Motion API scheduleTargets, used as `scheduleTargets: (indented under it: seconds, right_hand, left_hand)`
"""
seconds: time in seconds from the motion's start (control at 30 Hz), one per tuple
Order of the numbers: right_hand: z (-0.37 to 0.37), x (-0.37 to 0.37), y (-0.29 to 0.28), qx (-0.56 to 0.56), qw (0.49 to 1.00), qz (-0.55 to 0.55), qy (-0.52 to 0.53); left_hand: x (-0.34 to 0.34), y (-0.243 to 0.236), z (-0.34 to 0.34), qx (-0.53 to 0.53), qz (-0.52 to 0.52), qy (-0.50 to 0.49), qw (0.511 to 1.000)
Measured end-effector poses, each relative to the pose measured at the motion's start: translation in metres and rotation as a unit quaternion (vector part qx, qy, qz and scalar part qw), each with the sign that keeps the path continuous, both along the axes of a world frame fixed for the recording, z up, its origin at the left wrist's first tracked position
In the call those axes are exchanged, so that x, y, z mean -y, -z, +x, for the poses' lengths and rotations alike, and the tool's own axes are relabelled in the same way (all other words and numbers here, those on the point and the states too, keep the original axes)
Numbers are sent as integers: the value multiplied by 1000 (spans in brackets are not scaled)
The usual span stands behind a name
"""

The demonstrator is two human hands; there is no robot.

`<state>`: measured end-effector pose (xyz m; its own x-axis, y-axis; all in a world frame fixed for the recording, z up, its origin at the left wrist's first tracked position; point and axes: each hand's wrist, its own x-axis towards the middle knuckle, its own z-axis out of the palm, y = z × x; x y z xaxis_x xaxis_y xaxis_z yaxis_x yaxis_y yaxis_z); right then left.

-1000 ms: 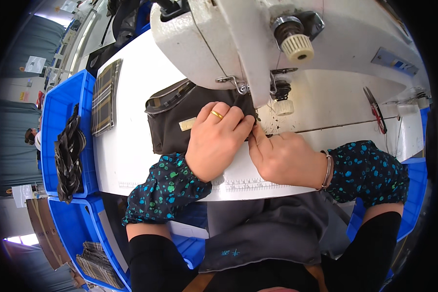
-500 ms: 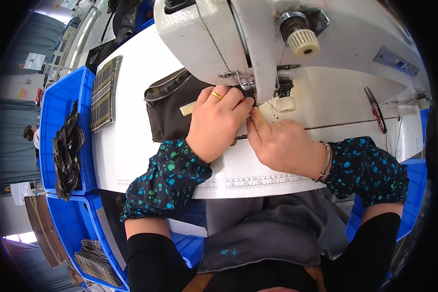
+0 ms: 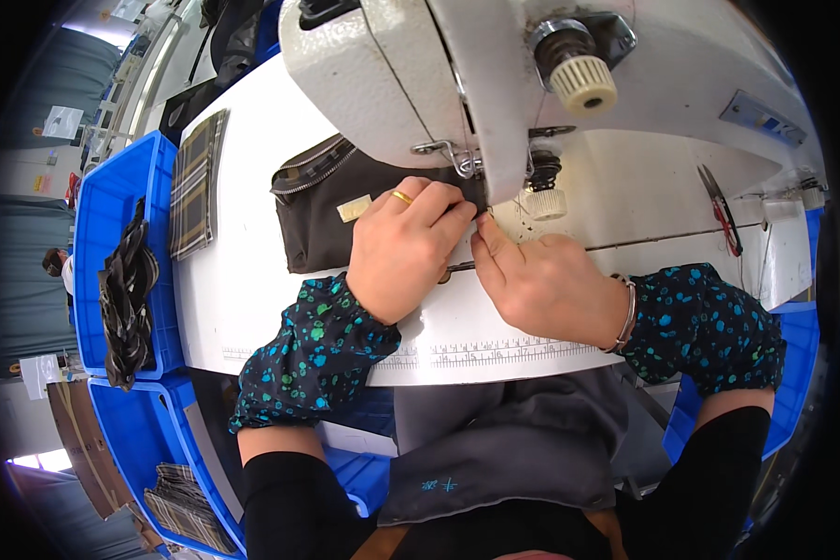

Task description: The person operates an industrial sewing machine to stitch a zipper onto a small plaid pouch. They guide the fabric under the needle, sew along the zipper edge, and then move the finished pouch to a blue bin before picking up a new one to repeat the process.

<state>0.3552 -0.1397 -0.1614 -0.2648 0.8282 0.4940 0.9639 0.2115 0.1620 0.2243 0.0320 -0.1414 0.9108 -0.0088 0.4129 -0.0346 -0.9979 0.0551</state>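
Note:
A dark brown fabric piece with a zipper (image 3: 319, 229) lies flat on the white machine table, its right end running under the sewing machine (image 3: 411, 84) by the needle area. A small cream label (image 3: 354, 208) sits on the fabric beside my left hand (image 3: 403, 250). That hand, with a ring on it, rests on the piece with bent fingers gripping its edge just in front of the presser foot. Close against it, my right hand (image 3: 553, 287) pinches the same edge between thumb and index finger. The fingertips of both hands nearly touch, and they hide the edge between them.
Red-handled scissors (image 3: 721, 213) lie at the right of the table. Folded plaid cloth (image 3: 199, 182) rests at the left edge. Blue bins (image 3: 170, 317) stand left, holding dark strips (image 3: 131, 299) and plaid pieces (image 3: 189, 504). A printed ruler (image 3: 504, 352) runs along the front edge.
My left hand has slid slightly left and toward me, still on the fabric. The right hand has barely moved. The whole view has shifted a little.

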Motion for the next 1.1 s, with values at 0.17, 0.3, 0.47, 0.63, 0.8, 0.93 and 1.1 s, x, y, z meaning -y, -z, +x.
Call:
scheduleTargets:
  seconds: [0.17,0.3,0.47,0.63,0.8,0.93,1.1]
  right_hand:
    - [-5,8,-2,13,999,-35,3]
    - [-3,5,-1,-1,1000,-5,-26]
    - [-3,4,-3,-9,1000,-9,-26]
    - [-2,4,-3,-15,999,-4,-29]
    - [-1,4,-3,-17,999,-6,-29]
    - [-2,6,-3,-12,1000,-23,-17]
    - [-3,7,-4,-12,999,-38,-10]
  left_hand:
    - [2,-4,1,6,14,6,1000]
    - [2,-7,1,2,19,5,1000]
    - [-4,-3,4,1,53,10,999]
    - [-8,-5,10,17,45,-7,999]
    - [-7,-5,10,13,37,-16,999]
    - [-8,-4,10,19,34,-21,999]
    - [-11,1,9,12,49,-31,998]
